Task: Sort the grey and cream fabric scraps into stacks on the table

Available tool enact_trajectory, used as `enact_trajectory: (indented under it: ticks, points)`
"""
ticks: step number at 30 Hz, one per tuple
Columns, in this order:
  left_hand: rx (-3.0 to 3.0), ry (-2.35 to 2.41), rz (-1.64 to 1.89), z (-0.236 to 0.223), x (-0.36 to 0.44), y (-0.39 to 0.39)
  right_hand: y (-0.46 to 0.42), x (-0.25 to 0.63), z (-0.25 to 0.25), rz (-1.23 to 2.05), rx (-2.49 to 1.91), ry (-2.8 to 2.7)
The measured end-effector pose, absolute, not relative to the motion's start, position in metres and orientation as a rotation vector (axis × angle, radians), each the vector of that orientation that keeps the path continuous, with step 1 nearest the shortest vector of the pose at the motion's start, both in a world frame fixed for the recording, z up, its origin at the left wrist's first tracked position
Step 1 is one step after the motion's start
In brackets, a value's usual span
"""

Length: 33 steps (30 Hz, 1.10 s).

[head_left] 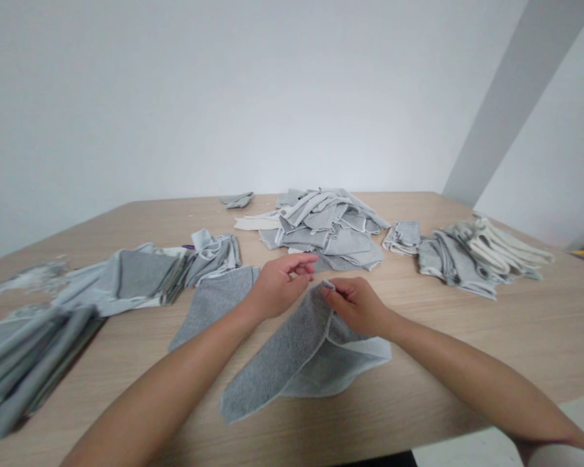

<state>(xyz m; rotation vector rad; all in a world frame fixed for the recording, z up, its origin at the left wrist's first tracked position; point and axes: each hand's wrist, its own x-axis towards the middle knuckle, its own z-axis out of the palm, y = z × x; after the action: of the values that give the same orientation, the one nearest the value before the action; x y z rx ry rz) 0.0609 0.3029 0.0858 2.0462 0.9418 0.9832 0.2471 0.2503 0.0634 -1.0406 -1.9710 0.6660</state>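
My right hand [357,306] pinches the upper edge of a grey piece of fabric [282,353] with a pale edge. The fabric hangs down from the fingers, folded over, its lighter side showing at the lower right and its lower end close to the table. Just left of that grip, my left hand [285,282] is open, fingers stretched to the right and nothing visible in them. Beneath the left wrist, another grey fabric piece [214,301] lies flat on the table.
A loose heap of grey fabric pieces [326,227] lies at the back centre. Folded stacks [146,272] and dark grey rolls or folds [34,363] fill the left. To the right are a small folded bundle [403,235] and a grey and cream pile [477,253]. White scraps [34,277] sit far left.
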Motion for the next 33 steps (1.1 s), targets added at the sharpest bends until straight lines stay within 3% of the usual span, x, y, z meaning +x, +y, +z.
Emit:
enact_trajectory:
  ticks: [7, 16, 24, 33]
  points:
    - [2.189, 0.474, 0.518, 0.094, 0.057, 0.306, 0.240, 0.258, 0.076, 0.844, -0.693, -2.194]
    - [2.159, 0.423, 0.074, 0.095, 0.058, 0.303, 0.228, 0.258, 0.082, 0.811, -0.646, -2.271]
    - [2.167, 0.351, 0.071, 0.066, 0.066, 0.307, 0.227, 0.255, 0.091, 0.835, -0.641, -2.221]
    - [1.952, 0.471, 0.327, 0.071, 0.083, 0.307, 0.229, 0.251, 0.093, 0.804, -0.588, -2.199]
